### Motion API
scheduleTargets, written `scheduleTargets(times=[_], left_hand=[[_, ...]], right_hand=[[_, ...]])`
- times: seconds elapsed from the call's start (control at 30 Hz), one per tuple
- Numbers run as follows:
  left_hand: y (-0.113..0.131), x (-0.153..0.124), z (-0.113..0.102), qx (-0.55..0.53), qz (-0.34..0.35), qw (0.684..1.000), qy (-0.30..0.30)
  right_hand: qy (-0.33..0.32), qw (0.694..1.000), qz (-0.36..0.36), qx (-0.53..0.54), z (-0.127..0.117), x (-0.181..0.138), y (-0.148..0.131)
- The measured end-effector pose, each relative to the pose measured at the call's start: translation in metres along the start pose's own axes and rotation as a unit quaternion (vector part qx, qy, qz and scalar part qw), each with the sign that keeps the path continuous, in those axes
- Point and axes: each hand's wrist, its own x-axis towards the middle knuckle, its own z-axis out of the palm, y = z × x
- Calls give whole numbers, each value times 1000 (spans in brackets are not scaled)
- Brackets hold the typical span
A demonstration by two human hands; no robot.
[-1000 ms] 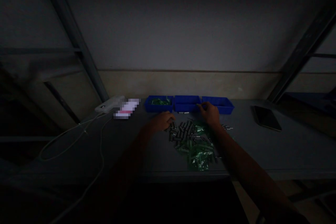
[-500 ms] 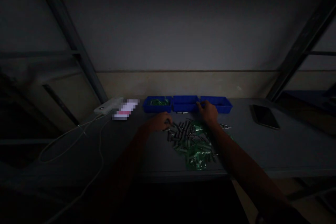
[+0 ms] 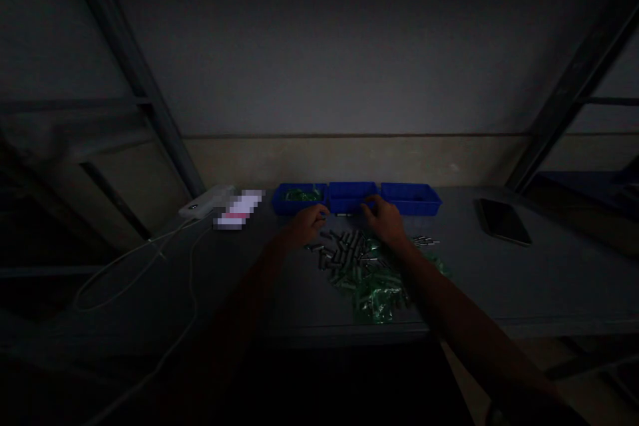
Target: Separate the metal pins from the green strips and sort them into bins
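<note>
The scene is very dark. A heap of small dark cylinders (image 3: 344,254) lies on the grey table (image 3: 524,279), with crumpled green plastic bits (image 3: 382,293) in front of it. Behind the heap stand three blue trays in a row: the left tray (image 3: 299,200) holds green bits, then the middle tray (image 3: 352,196) and the right tray (image 3: 412,198). My left hand (image 3: 309,223) hovers at the heap's far left edge, fingers curled; what it holds is hidden. My right hand (image 3: 382,219) is just before the middle tray, its fingers bent.
A white power bank (image 3: 207,201) with a white cable (image 3: 150,259) lies at the left, next to a blurred-out card (image 3: 239,208). A dark phone (image 3: 502,221) lies on the right. Several small metal pins (image 3: 424,240) rest right of the heap. Slanted metal struts frame both sides.
My right hand has moved left from the right tray's corner to the front of the middle tray. My left hand has lifted slightly away from the heap toward the trays.
</note>
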Motion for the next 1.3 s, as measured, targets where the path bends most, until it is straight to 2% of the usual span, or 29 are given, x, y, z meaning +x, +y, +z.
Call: scheduleTargets(times=[0.13, 0.23, 0.43, 0.57, 0.7, 0.9, 1.07, 1.3], left_hand=[[17, 1, 6, -120, 0, 993, 12], [24, 1, 6, -148, 2, 988, 41], [29, 0, 13, -126, -11, 988, 89], [29, 1, 23, -110, -16, 986, 127], [29, 0, 27, -113, -6, 987, 115], [34, -2, 27, -74, 51, 991, 95], [32, 0, 31, -18, 55, 993, 103], [31, 0, 27, 38, 52, 989, 131]], right_hand=[[-77, 986, -128, 71, 5, -17, -25], [-91, 975, -176, 101, 9, -23, -33], [-77, 973, -172, 135, 8, -20, -27], [-84, 965, -196, 151, 7, -19, -26], [-77, 966, -194, 151, 8, -19, -26], [-42, 974, -176, 138, 8, -16, -22], [-41, 979, -165, 117, 8, -14, -21], [-43, 969, -166, 178, 8, -17, -22]])
